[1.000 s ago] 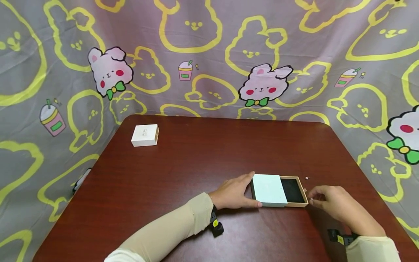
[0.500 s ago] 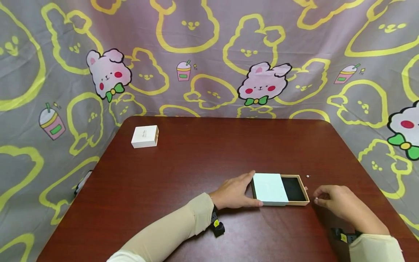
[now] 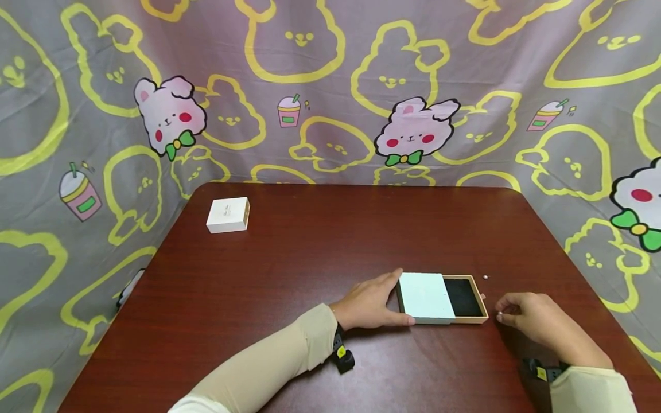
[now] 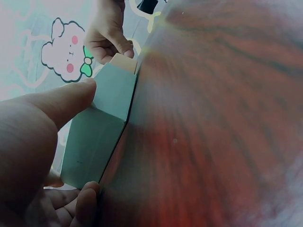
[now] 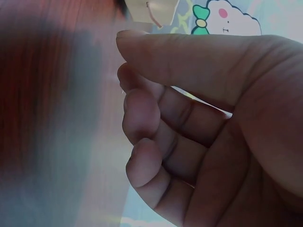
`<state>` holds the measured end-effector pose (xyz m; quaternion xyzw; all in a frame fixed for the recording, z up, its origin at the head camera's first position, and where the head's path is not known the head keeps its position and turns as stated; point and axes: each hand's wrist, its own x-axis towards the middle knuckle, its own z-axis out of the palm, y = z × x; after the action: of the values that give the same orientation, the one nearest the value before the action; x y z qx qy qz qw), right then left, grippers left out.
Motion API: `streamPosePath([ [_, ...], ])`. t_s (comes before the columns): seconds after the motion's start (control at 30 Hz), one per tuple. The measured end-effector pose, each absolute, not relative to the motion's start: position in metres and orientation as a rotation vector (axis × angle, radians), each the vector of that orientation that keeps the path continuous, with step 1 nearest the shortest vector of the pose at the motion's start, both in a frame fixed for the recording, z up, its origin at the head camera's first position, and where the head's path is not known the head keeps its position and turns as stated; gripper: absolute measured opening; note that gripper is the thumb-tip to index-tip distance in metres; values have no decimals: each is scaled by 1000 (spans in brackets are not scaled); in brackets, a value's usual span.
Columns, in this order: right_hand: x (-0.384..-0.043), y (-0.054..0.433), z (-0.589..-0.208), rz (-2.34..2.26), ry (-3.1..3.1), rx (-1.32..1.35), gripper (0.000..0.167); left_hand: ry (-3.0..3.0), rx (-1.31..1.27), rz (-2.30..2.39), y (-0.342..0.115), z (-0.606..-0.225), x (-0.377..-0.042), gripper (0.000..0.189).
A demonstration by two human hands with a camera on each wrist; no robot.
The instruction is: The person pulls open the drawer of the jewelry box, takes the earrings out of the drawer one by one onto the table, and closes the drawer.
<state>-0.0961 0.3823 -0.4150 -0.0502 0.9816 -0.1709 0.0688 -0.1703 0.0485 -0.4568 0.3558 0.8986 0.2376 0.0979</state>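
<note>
A dark red-brown table (image 3: 310, 246) carries everything here — its top smooth and streaked with grain, a little glossy, its far corners rounded. Toward the far left sits a small white box (image 3: 227, 215), closed, with faint lettering on its lid. Near the right side, a flat pale blue box (image 3: 426, 295) lies with its tan drawer (image 3: 470, 320) pulled partway out to the right, black lining (image 3: 463, 298) showing. Just beyond the drawer's far right corner lies a tiny whitish bead (image 3: 486, 277) — apart from it.
</note>
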Motion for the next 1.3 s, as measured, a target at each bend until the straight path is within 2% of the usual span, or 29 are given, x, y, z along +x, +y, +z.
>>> streamPosePath([
  [1.3, -97, 391, -425, -554, 2912, -81, 8, 2649, 1051, 702, 48, -457, -170, 112],
])
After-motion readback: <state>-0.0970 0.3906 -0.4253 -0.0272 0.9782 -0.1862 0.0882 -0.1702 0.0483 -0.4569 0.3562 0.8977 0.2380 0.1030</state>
